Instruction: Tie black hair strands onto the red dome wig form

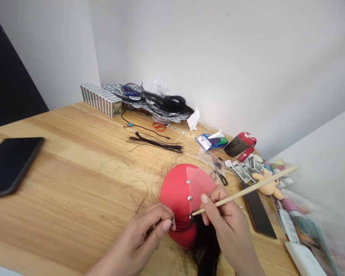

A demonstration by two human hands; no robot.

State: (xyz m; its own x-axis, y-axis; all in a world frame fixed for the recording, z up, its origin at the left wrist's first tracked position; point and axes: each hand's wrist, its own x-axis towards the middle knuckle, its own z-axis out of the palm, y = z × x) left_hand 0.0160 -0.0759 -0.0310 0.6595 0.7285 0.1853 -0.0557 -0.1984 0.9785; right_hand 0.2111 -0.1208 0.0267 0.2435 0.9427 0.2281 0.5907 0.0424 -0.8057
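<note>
1. One red dome, the landmark here, sat on the wooden tabletop, with three round silver studs visible in a line down it.
2. Two bare hands worked at the dome. The left hand was at its left side, its grip pressed together, thumb against forefinger, pinching thin dark strands that ran across the dome towards the nearest stud.
3. The right hand was at the dome's right side, its grip pinching one pale wooden stick. The stick's tip was at the nearest stud; whether they touched could not be told.
4. One thick hank of dark hair hung from the near side of the dome, partly behind the right hand.
5. Beyond the dome lay one loose dark bundle, one pair of orange-handled scissors and one tissue pack.
6. Right of the dome were one black phone, one peach plush toy and, farther back, one red-lidded container.
7. Well left of the dome lay one dark, flat slab; beyond it to the left stood one row of small boxes, too tightly packed to count.
</note>
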